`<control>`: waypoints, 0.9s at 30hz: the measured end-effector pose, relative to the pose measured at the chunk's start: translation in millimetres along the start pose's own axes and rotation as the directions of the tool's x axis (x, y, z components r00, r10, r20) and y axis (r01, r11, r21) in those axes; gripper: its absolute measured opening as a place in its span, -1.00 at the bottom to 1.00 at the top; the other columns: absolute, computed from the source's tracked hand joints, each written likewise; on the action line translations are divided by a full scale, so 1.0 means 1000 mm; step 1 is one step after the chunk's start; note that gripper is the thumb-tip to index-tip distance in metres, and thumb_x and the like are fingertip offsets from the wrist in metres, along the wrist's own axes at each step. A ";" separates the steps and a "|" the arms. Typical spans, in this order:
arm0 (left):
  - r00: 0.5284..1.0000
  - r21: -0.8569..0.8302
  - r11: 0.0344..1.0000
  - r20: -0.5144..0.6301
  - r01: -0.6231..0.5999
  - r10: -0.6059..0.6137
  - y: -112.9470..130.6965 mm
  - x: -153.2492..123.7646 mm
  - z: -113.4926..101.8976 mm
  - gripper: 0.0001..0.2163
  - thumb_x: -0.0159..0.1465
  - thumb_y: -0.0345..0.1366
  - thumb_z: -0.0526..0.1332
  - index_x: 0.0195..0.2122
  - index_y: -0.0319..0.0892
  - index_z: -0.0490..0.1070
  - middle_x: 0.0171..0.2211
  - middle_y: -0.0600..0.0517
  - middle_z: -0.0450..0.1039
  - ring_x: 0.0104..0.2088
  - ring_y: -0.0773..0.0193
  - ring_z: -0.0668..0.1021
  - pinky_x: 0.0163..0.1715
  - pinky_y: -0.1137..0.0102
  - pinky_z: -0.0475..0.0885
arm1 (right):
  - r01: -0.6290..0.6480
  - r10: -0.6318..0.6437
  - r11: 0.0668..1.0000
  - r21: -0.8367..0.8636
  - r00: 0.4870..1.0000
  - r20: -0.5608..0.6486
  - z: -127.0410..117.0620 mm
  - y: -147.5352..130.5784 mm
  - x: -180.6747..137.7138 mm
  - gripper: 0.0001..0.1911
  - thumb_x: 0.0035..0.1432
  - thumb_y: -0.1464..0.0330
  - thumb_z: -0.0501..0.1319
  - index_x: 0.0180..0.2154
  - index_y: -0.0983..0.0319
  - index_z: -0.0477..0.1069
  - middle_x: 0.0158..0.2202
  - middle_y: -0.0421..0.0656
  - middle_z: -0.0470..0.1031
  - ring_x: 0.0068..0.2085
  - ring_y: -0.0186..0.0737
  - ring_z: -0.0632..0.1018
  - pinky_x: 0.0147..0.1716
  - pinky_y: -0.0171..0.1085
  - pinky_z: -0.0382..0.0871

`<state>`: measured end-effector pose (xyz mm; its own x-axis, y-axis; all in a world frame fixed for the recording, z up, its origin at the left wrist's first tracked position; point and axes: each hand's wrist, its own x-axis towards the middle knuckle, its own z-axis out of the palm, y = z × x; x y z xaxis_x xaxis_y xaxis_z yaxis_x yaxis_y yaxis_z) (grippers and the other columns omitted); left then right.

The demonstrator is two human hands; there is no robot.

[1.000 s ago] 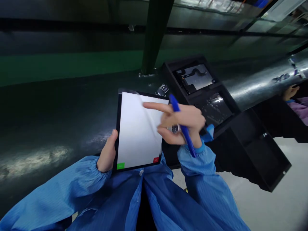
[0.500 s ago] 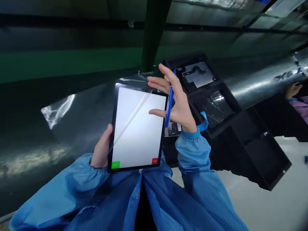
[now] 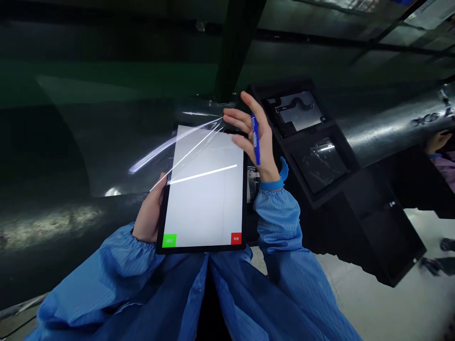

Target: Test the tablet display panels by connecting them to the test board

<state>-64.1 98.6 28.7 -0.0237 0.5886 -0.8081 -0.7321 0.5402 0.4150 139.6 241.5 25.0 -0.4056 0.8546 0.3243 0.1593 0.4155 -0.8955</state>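
My left hand (image 3: 150, 213) grips the lower left edge of a black-framed tablet (image 3: 204, 199), whose white screen shows a green button (image 3: 169, 240) and a red button (image 3: 236, 238). A clear plastic film (image 3: 188, 151) curls up off the screen's upper part. Above the tablet's top right corner is my right hand (image 3: 254, 135), with a blue pen (image 3: 256, 139) tucked between its fingers and palm. The film's raised end reaches the fingertips, but I cannot tell whether they pinch it. A circuit board (image 3: 253, 184) shows partly behind the tablet's right edge.
To the right stands a black compartment tray (image 3: 350, 199), with a flexible cable on a pale sheet (image 3: 296, 111) and a glass panel (image 3: 320, 163) in its upper compartments. A co-worker's hand (image 3: 438, 141) in a lilac sleeve is at the far right. A dark, reflective metal surface lies left.
The film has lifted further from the screen and now curls up and to the left. My right hand has risen from over the screen to the tablet's top edge, and the pen is more upright.
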 end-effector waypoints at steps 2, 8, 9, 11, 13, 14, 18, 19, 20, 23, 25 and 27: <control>1.000 -0.042 0.999 -0.010 0.001 -0.001 0.002 -0.002 0.003 -0.69 0.45 -0.13 0.07 -0.10 -0.20 0.55 -0.43 0.07 0.60 -0.35 0.22 0.66 -0.09 0.38 0.59 | -0.006 0.006 1.000 0.003 0.999 -0.038 0.003 0.007 0.001 -0.19 0.15 -0.22 0.16 0.30 -0.02 0.11 0.18 -0.13 0.46 0.22 -0.04 0.48 0.21 0.03 0.41; 0.995 -0.020 0.995 0.028 0.097 -0.097 0.012 -0.005 0.013 -0.64 0.46 -0.17 0.04 0.11 -0.24 0.46 -0.19 -0.04 0.62 -0.12 0.11 0.65 0.06 0.25 0.52 | -0.012 0.011 1.000 -0.013 0.996 -0.089 0.016 0.027 0.001 -0.27 0.23 -0.25 -0.01 0.24 0.03 0.15 0.10 -0.08 0.52 0.15 0.01 0.54 0.16 0.15 0.41; 0.991 -0.016 0.992 0.037 0.127 -0.127 0.013 -0.005 0.015 -0.64 0.46 -0.16 0.04 0.11 -0.23 0.45 -0.15 -0.05 0.61 -0.09 0.09 0.64 0.08 0.22 0.51 | -0.033 0.031 0.999 -0.018 0.996 -0.089 0.017 0.028 0.001 -0.27 0.24 -0.25 -0.02 0.23 0.05 0.17 0.09 -0.08 0.53 0.13 0.00 0.55 0.15 0.14 0.42; 0.982 -0.008 0.983 0.053 0.181 -0.181 0.015 -0.005 0.017 -0.61 0.44 -0.11 0.04 0.10 -0.22 0.47 -0.12 -0.07 0.60 -0.06 0.04 0.63 0.09 0.17 0.50 | -0.079 0.073 0.996 -0.049 0.992 -0.103 0.018 0.031 0.001 -0.26 0.24 -0.26 -0.04 0.21 0.08 0.19 0.07 -0.07 0.54 0.13 0.00 0.55 0.14 0.13 0.43; 0.974 -0.004 0.976 0.060 0.217 -0.216 0.016 -0.006 0.019 -0.59 0.44 -0.07 0.03 0.09 -0.23 0.47 -0.11 -0.09 0.59 -0.04 0.00 0.62 0.11 0.13 0.49 | -0.112 0.103 0.991 -0.072 0.988 -0.118 0.018 0.036 0.000 -0.23 0.22 -0.29 -0.08 0.19 0.10 0.21 0.07 -0.08 0.54 0.14 0.00 0.54 0.12 0.12 0.45; 0.973 -0.006 0.975 0.065 0.224 -0.223 0.016 -0.006 0.020 -0.58 0.45 -0.07 0.01 0.09 -0.24 0.47 -0.11 -0.10 0.59 -0.03 0.00 0.62 0.12 0.11 0.48 | -0.117 0.109 0.991 -0.065 0.987 -0.118 0.018 0.039 0.000 -0.22 0.21 -0.30 -0.10 0.18 0.09 0.21 0.06 -0.09 0.54 0.14 0.00 0.53 0.12 0.12 0.45; 0.981 -0.028 0.981 0.045 0.191 -0.190 0.018 -0.007 0.021 -0.59 0.46 -0.11 0.01 0.14 -0.26 0.41 -0.10 -0.10 0.59 -0.01 0.01 0.60 0.15 0.10 0.44 | -0.100 0.102 0.994 0.037 0.993 -0.055 0.017 0.052 0.002 -0.18 0.12 -0.37 -0.05 0.17 0.03 0.17 0.05 -0.18 0.53 0.13 -0.13 0.53 0.18 -0.02 0.43; 0.983 -0.033 0.983 0.033 0.182 -0.181 0.019 -0.007 0.021 -0.59 0.45 -0.12 0.03 0.16 -0.27 0.40 -0.10 -0.10 0.59 0.00 0.01 0.60 0.15 0.10 0.44 | -0.106 0.109 0.993 0.056 0.993 -0.045 0.017 0.054 0.002 -0.18 0.11 -0.37 -0.03 0.17 0.02 0.16 0.05 -0.19 0.52 0.12 -0.15 0.53 0.19 -0.05 0.42; 0.984 -0.035 0.983 0.027 0.179 -0.179 0.019 -0.007 0.020 -0.59 0.45 -0.12 0.04 0.16 -0.27 0.39 -0.09 -0.10 0.58 0.01 0.00 0.60 0.15 0.10 0.44 | -0.118 0.121 0.991 0.064 0.992 -0.042 0.017 0.054 0.002 -0.19 0.12 -0.36 -0.02 0.17 0.03 0.15 0.06 -0.18 0.52 0.13 -0.15 0.53 0.20 -0.06 0.41; 0.980 -0.034 0.980 0.042 0.196 -0.194 0.019 -0.006 0.020 -0.58 0.44 -0.10 0.05 0.16 -0.27 0.39 -0.07 -0.11 0.58 0.03 -0.02 0.59 0.15 0.09 0.44 | -0.165 0.169 0.984 0.074 0.984 -0.056 0.018 0.053 0.001 -0.18 0.12 -0.36 -0.04 0.16 0.06 0.15 0.08 -0.14 0.51 0.15 -0.08 0.51 0.18 -0.01 0.40; 0.979 -0.035 0.979 0.036 0.200 -0.199 0.019 -0.005 0.020 -0.58 0.43 -0.10 0.06 0.16 -0.26 0.39 -0.05 -0.10 0.57 0.03 -0.02 0.58 0.16 0.10 0.44 | -0.183 0.191 0.975 0.125 0.980 -0.058 0.018 0.053 0.002 -0.18 0.07 -0.37 0.03 0.13 0.04 0.18 0.04 -0.18 0.53 0.11 -0.11 0.53 0.16 -0.06 0.40; 0.980 -0.042 0.979 0.021 0.198 -0.197 0.019 -0.005 0.021 -0.59 0.43 -0.10 0.06 0.16 -0.26 0.39 -0.05 -0.10 0.57 0.03 -0.02 0.58 0.16 0.11 0.43 | -0.180 0.193 0.967 0.183 0.979 -0.060 0.018 0.054 0.002 -0.21 0.06 -0.34 0.10 0.10 0.04 0.18 0.02 -0.22 0.54 0.08 -0.19 0.53 0.17 -0.13 0.38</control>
<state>-63.6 118.7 49.6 0.1354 0.4831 -0.8650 -0.7502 0.6203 0.2290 130.8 260.2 -27.8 -0.3128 0.9358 0.1626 0.0621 0.1910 -0.9796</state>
